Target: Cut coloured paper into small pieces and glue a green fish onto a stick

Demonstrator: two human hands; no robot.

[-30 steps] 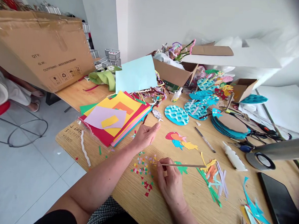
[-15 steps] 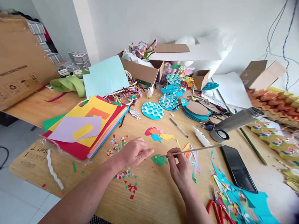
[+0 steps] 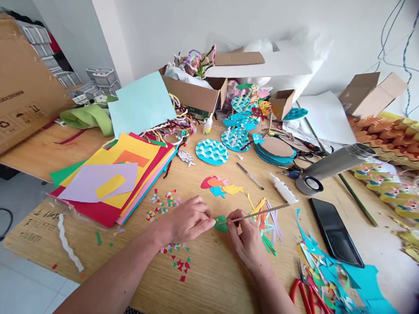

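Note:
A green paper fish point(image 3: 221, 224) lies on the wooden table between my two hands, its tail side partly covered by my right fingers. My right hand point(image 3: 246, 235) pinches a thin wooden stick point(image 3: 262, 212) near its left end, with the tip over the fish. My left hand point(image 3: 191, 220) is closed, fingers curled and thumb stretched to the fish's left edge; whatever it pinches is too small or hidden to make out. Tiny coloured paper bits point(image 3: 181, 263) are scattered around my left wrist. Behind are red, orange, blue and yellow paper fish point(image 3: 232, 189).
Coloured paper sheets point(image 3: 87, 207) are stacked at left. To the right are paper strips point(image 3: 262, 216), a white glue bottle point(image 3: 283, 189), a phone point(image 3: 335, 231), a steel flask point(image 3: 339, 164), red-handled pliers point(image 3: 309, 298) and blue scraps point(image 3: 367, 287). Wavy-patterned blue discs point(image 3: 211, 152) lie farther back.
My right hand has moved slightly left and down, bringing the stick's tip farther over the green fish. My left thumb has come down to the fish's edge. The camera view has shifted slightly.

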